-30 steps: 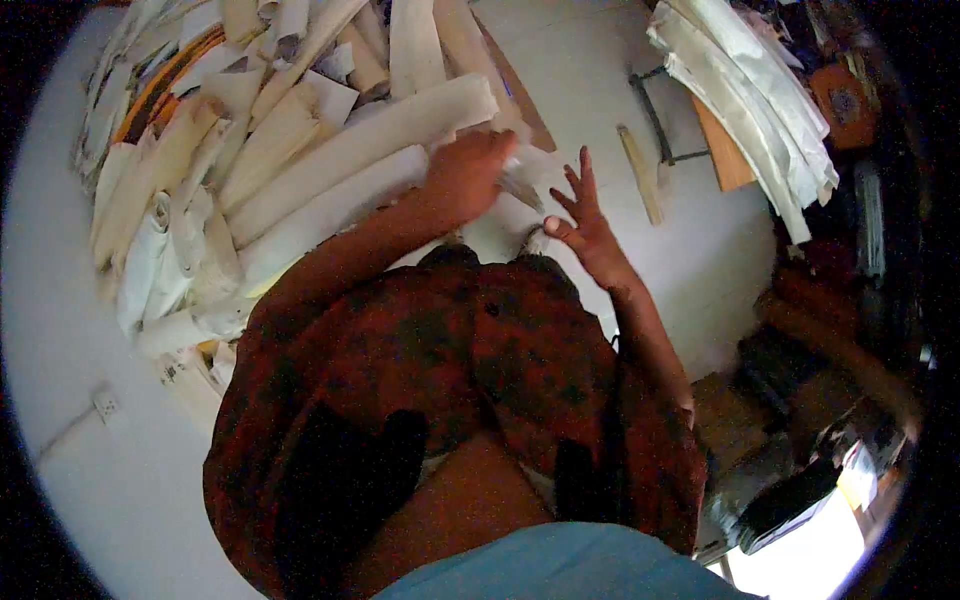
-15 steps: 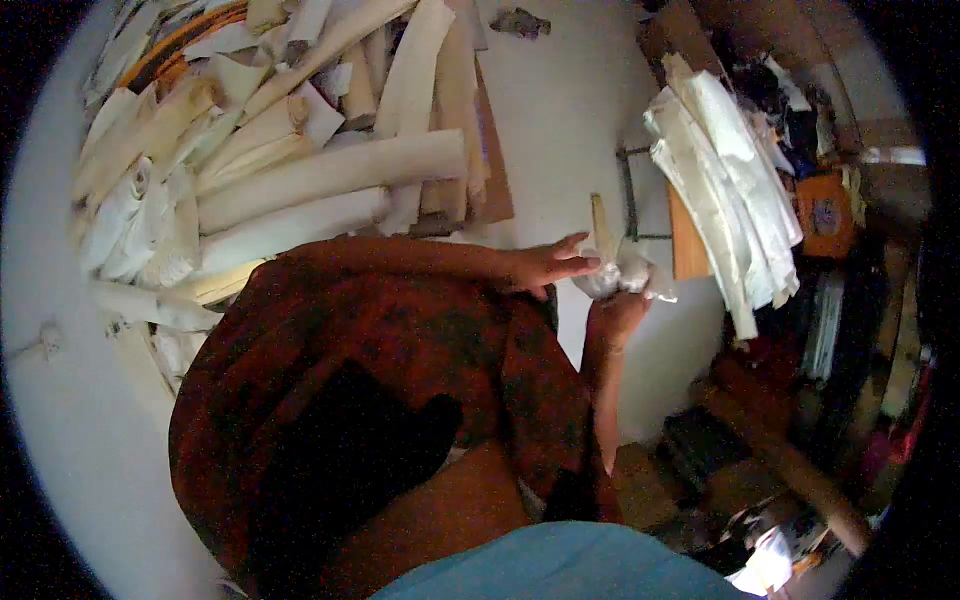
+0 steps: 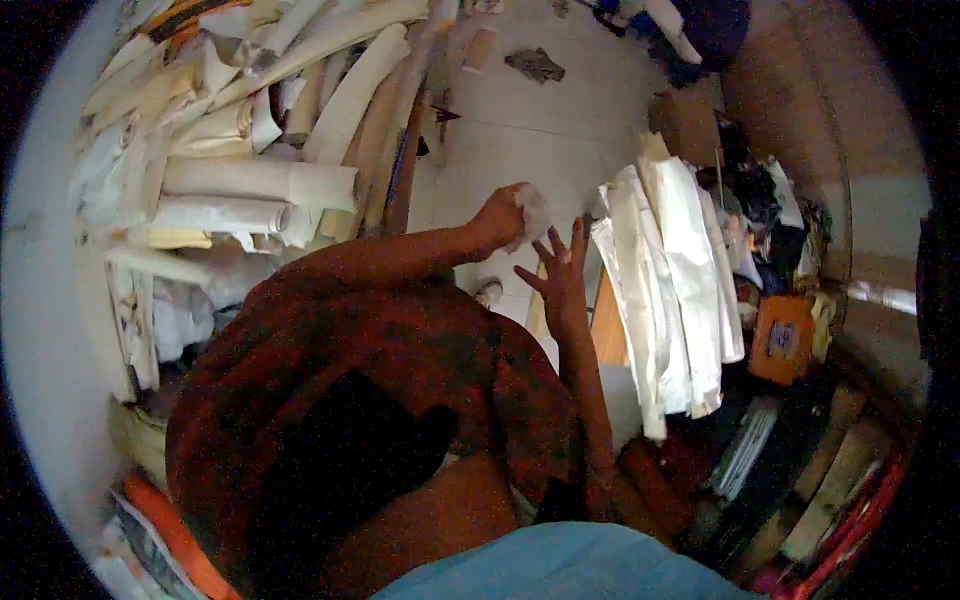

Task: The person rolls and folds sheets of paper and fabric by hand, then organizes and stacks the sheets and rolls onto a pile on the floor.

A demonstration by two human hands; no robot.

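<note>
My left hand [image 3: 498, 222] is closed around a crumpled, whitish translucent plastic wad [image 3: 533, 215], which sticks out past the fingers. Just to its right, my right hand [image 3: 562, 285] is raised with the fingers spread apart and nothing visible in it. The right fingertips come close to the wad's lower edge; whether they touch it I cannot tell. Beside the right hand lies a stack of long white folded sheets [image 3: 680, 290] on an orange-brown board [image 3: 608, 325].
Many cream and white rolls [image 3: 260, 185] are piled at the left. A dark crumpled rag [image 3: 535, 65] lies on the pale tiled floor [image 3: 500, 150]. At the right are an orange box [image 3: 782, 338] and dark clutter. A foot [image 3: 488, 292] shows below the left forearm.
The plastic wad has passed from the right hand to the left, which has closed on it. The right hand has opened and spread its fingers. The view has shifted, showing more floor ahead.
</note>
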